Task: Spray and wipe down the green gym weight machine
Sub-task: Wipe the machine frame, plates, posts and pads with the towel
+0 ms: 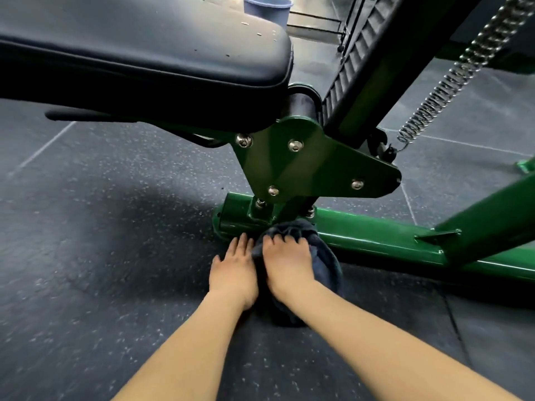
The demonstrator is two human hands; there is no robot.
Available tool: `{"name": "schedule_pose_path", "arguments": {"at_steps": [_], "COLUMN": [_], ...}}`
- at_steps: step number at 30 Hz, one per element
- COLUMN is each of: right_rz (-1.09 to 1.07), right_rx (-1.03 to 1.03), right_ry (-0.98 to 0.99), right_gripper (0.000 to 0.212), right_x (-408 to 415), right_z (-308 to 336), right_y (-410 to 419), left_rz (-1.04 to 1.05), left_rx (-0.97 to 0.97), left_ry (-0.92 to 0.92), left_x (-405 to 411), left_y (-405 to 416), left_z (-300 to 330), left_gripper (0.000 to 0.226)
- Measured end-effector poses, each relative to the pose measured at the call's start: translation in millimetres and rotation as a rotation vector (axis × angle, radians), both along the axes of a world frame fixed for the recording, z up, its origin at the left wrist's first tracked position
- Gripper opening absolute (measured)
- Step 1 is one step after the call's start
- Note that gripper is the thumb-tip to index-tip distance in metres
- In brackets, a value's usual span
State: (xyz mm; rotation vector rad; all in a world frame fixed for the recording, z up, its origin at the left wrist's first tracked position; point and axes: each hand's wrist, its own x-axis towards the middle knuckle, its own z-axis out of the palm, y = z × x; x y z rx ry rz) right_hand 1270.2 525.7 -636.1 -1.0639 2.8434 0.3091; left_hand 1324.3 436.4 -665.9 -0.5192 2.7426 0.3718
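Observation:
The green weight machine fills the upper view, with a bolted green bracket plate (312,166) over a green floor beam (373,238). A dark blue cloth (324,256) lies bunched against the beam's left end, under the bracket. My right hand (286,261) grips the cloth from above, fingers curled into its folds. Beside it, my left hand (234,270) lies flat with straight fingers, fingertips by the beam's end cap and the cloth's left edge. No spray bottle is in view.
A black padded seat (144,53) overhangs at upper left. A black ribbed upright (364,68) and a steel spring (451,73) rise at the right. A grey bucket (266,8) stands at the far top. Speckled dark rubber flooring (86,227) spreads to the left.

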Motion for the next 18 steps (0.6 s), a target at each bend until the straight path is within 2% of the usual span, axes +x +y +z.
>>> {"name": "schedule_pose_path", "arguments": {"at_steps": [3, 7, 10, 12, 15, 18], "right_rz": [0.085, -0.025, -0.023, 0.085, 0.16, 0.238], "right_rx": [0.06, 0.128, 0.089, 0.053, -0.016, -0.055], "right_ry": [0.019, 0.032, 0.019, -0.009, 0.092, 0.071], "right_gripper": [0.067, 0.079, 0.074, 0.067, 0.054, 0.059], "right_x": [-13, -30, -25, -12, -3, -8], "right_z": [-1, 1, 2, -3, -4, -3], "right_y": [28, 69, 56, 35, 5, -9], "left_rz": [-0.035, -0.039, -0.045, -0.005, 0.137, 0.183], "left_rx": [-0.049, -0.051, -0.032, 0.0, 0.045, 0.033], "left_ry": [0.054, 0.036, -0.005, -0.018, -0.017, -0.027], "left_x": [-1, -7, -12, -14, -10, 1], "left_y": [-6, 4, 11, 14, 5, -12], "left_z": [4, 8, 8, 11, 13, 15], "left_gripper": [0.076, 0.078, 0.076, 0.074, 0.069, 0.072]}}
